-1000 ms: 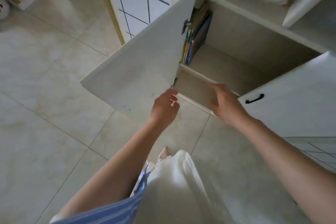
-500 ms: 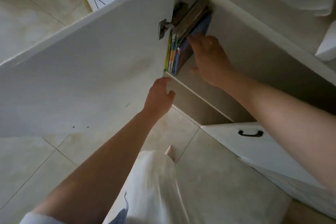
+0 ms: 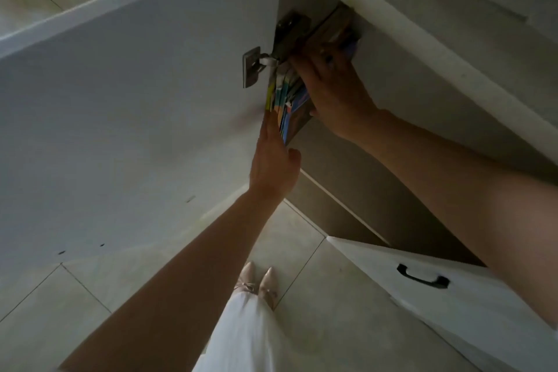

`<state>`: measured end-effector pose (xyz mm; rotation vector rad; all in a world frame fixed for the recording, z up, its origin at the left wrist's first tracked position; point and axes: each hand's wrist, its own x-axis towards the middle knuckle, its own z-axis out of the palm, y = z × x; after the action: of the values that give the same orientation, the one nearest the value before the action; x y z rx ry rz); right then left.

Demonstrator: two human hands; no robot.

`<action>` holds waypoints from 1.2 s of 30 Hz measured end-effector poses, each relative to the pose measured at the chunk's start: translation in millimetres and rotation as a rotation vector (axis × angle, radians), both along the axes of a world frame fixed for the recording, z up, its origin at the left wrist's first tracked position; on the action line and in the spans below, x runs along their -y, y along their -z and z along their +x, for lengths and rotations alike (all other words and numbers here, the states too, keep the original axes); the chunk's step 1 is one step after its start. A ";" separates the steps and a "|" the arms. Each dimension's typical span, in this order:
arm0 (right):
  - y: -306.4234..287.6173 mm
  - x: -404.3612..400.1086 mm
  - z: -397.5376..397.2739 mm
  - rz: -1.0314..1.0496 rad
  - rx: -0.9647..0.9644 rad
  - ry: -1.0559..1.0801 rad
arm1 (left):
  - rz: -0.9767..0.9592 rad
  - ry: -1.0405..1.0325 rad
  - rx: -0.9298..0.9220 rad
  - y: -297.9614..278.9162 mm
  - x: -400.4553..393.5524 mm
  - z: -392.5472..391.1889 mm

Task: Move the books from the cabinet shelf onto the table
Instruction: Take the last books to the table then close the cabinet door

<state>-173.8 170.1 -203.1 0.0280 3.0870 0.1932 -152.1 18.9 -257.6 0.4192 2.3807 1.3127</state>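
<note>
- Inside the open white cabinet (image 3: 392,93), a row of thin colourful books (image 3: 290,112) stands upright, pressed against the left side wall, just behind the metal door hinge (image 3: 252,66).
- The person's right hand (image 3: 335,90) lies flat against the outer book. Its fingers reach up toward the top edge of the row, but their tips are in shadow, so I cannot tell whether they hook over it.
- The left hand (image 3: 273,163) comes from below with straight fingers. The fingertips touch the front edges of the books near the bottom, and the hand holds nothing yet.
- I judge the step in hand to be getting a grip on the row so that it can come out together.
- To do it well, both hands should squeeze the row from its two sides before any pulling, because thin books slide apart easily.
- The row should come straight forward, away from the hinge, so that no cover catches on the metal.
- The wide white door (image 3: 136,100) stands open at the left; a second white door with a black handle (image 3: 422,278) is open lower at the right.
- Counting: one row of books, perhaps five or six by the coloured edges, though they are too close together to count surely; two hands; two doors; one hinge; two pale shoes (image 3: 258,284) on the tiled floor (image 3: 317,311).
- No table is in view.
</note>
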 end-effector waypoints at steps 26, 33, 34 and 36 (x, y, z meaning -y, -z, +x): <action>10.0 -31.8 13.2 -0.031 -0.109 -0.068 | -0.033 -0.188 -0.079 57.4 -48.7 -14.8; -18.0 -16.5 15.2 -0.116 0.013 -0.018 | -0.065 -0.170 -0.302 51.7 -17.7 -14.5; -20.8 -11.7 16.6 -0.118 0.027 -0.029 | -0.048 -0.188 -0.282 52.0 -12.2 -7.5; -20.9 3.9 22.2 -0.084 0.043 -0.091 | -0.013 -0.215 -0.224 57.5 -0.1 8.2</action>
<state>-151.7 166.2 -182.3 -0.1177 3.0526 0.0671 -143.9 19.0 -315.2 0.3285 2.6813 1.4055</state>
